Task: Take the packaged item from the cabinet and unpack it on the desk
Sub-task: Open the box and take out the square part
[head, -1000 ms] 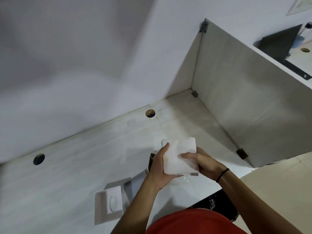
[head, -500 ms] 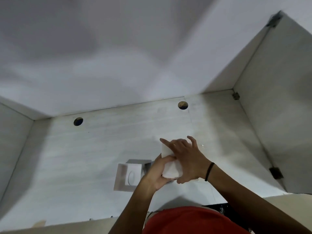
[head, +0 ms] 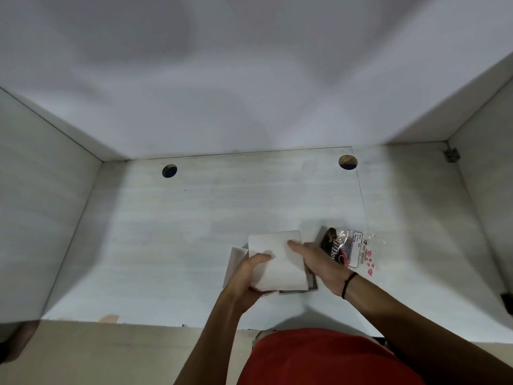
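Your left hand (head: 244, 276) curls in from below, thumb on top, fingers wrapped underneath in a firm grasp. Your right hand (head: 323, 263) lies flatter, fingers (head: 298, 246) stretched forward and pressing down. Both forearms reach up from the bottom edge, angled toward each other.

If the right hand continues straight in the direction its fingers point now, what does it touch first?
The right hand points left, and its fingers already lie on the white tissue stack. Going on, it would probably slide over the stack and meet the left hand holding the far side, though depth is unclear.
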